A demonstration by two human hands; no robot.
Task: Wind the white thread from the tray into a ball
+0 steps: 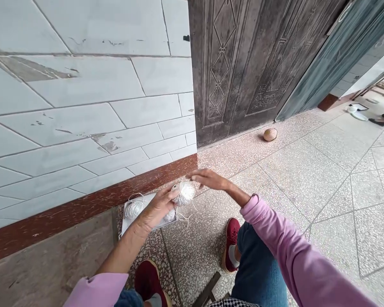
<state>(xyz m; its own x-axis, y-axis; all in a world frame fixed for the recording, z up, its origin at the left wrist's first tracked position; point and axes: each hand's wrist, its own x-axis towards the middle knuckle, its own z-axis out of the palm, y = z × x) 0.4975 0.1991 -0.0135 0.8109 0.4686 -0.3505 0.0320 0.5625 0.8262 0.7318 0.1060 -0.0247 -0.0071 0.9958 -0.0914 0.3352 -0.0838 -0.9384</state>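
A ball of white yarn (186, 192) is gripped in my left hand (161, 205), its fingers curled round the ball's left side. My right hand (209, 178) hovers just beyond the ball on the upper right, fingers stretched out and slightly blurred; whether a strand runs to it cannot be made out. Beneath my left hand lies a shallow white box (126, 221) on the floor. It holds another white yarn ball (134, 209) at its left end and more white yarn (170, 215) at its right end. Loose strands (186, 220) hang over the box's right side.
A white tiled wall (83, 85) with a red-brown skirting (83, 207) rises ahead, beside a dark carved door (237, 64). A round pinkish object (270, 134) sits on the speckled floor near the door. My red shoes (233, 232) flank a dark bar (208, 291) below.
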